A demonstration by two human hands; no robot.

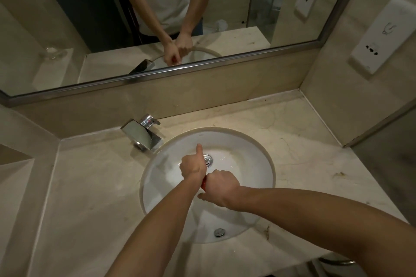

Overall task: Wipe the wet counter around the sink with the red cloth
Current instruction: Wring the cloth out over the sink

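Both my hands are over the white oval sink [252, 159], side by side above the drain. My left hand [193, 165] and my right hand [221, 188] both grip the red cloth [204, 184], of which only a small red strip shows between them. The cloth seems bunched or twisted, with most of it hidden inside my fists. My left thumb points up toward the drain plug [208, 159]. The beige marble counter [90, 186] surrounds the sink.
A chrome tap [144, 134] stands at the sink's back left. A mirror [157, 18] runs along the back wall and reflects my arms. A white wall unit [380, 38] hangs on the right wall. The overflow fitting [219, 232] sits at the sink's near side.
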